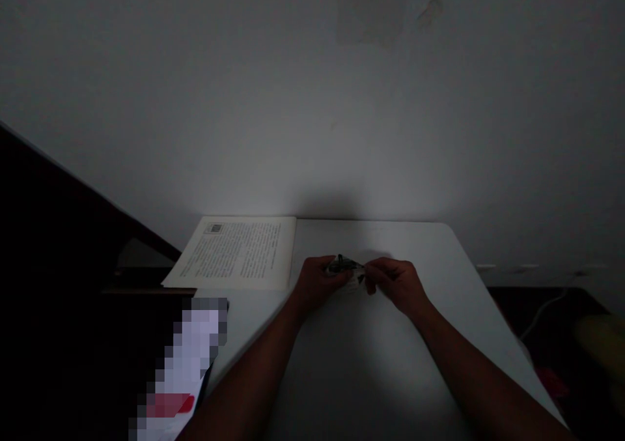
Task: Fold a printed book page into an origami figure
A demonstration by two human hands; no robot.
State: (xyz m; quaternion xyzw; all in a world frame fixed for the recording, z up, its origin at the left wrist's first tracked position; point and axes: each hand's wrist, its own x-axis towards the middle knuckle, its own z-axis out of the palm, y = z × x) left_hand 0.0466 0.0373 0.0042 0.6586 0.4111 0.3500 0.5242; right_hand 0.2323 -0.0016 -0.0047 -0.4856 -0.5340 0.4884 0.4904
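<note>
A small folded piece of paper (355,278), pale with dark printed patches, is held between my two hands above the white table. My left hand (319,277) is closed round its left side, with the thumb across its front. At its right corner, the fingertips of my right hand (393,278) pinch the edge. In the dim light the finer folds of the paper are hard to make out, and the fingers cover part of it.
Sheets of printed pages (239,252) lie at the table's back left. A lit, pixelated screen (190,356) is at the left edge. The white table (415,239) meets a grey wall (312,102). A pale cable (541,311) hangs at the right.
</note>
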